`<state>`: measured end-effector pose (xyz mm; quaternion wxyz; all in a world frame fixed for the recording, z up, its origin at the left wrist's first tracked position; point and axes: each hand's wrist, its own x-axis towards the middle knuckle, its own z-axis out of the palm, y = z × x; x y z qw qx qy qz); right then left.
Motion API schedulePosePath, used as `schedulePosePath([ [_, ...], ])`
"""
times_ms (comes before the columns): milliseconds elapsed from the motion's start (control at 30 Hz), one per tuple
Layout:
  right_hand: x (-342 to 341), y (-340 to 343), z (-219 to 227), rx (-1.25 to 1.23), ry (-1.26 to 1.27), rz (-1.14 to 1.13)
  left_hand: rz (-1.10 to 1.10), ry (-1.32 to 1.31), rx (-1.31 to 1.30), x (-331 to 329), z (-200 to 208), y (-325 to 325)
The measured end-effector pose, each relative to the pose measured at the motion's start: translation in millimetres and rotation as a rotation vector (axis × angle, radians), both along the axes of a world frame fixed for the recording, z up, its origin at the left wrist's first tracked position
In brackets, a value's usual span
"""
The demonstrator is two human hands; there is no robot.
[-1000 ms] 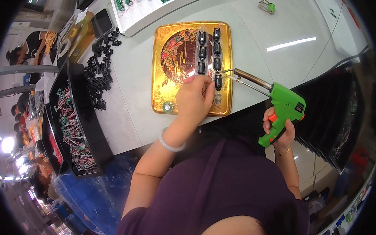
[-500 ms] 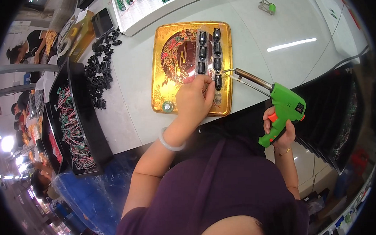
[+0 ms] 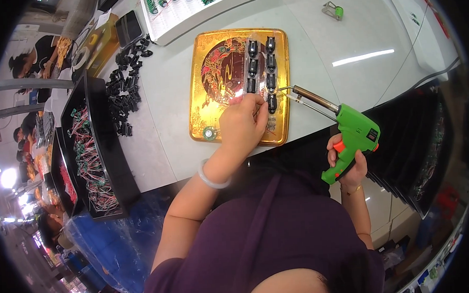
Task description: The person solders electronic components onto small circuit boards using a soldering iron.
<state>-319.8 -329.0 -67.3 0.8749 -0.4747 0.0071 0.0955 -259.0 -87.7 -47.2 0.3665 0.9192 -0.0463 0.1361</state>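
Observation:
My right hand [image 3: 355, 167] grips a green soldering gun [image 3: 358, 126] by its handle. A finger lies near its orange trigger. The gun's metal tip reaches left to the lower black plastic housing [image 3: 272, 104] in the right-hand column on a gold tin [image 3: 201, 108]. My left hand [image 3: 242, 120] is closed in a pinch over the tin, beside that housing. What its fingertips hold is hidden or too small to name. Several similar black housings [image 3: 252, 47] stand in two columns on clear strips on the tin. A small green ring-shaped part [image 3: 209, 133] lies at the tin's lower left corner.
Loose black housings [image 3: 122, 94] are heaped left of the tin, by a black bin [image 3: 115, 172] of wired green boards. A white tray [image 3: 161, 32] with green parts stands at the back, near a phone [image 3: 129, 28]. A green-and-metal piece [image 3: 334, 10] lies at the far right.
The soldering gun's body and my right hand have shifted very slightly left, while its tip stays by the same housing. My left hand holds its pinch in the same place.

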Motion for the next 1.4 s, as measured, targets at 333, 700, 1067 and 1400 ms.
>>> schedulePosePath([
  [333,-1.0,-0.9,1.8,-0.002,0.017,-0.012,-0.103,0.182,-0.053,1.1,23.3,10.8],
  [700,3.7,-11.3,0.5,0.013,0.039,0.067,-0.509,0.157,0.125,-0.1,33.5,32.2],
  [1067,13.3,-1.8,3.5,0.058,0.008,0.03,-0.282,0.014,0.006,-7.6,6.1,26.3],
  [1400,3.1,-9.5,1.4,0.044,0.027,0.064,-0.459,0.021,-0.146,-9.8,4.9,40.4],
])
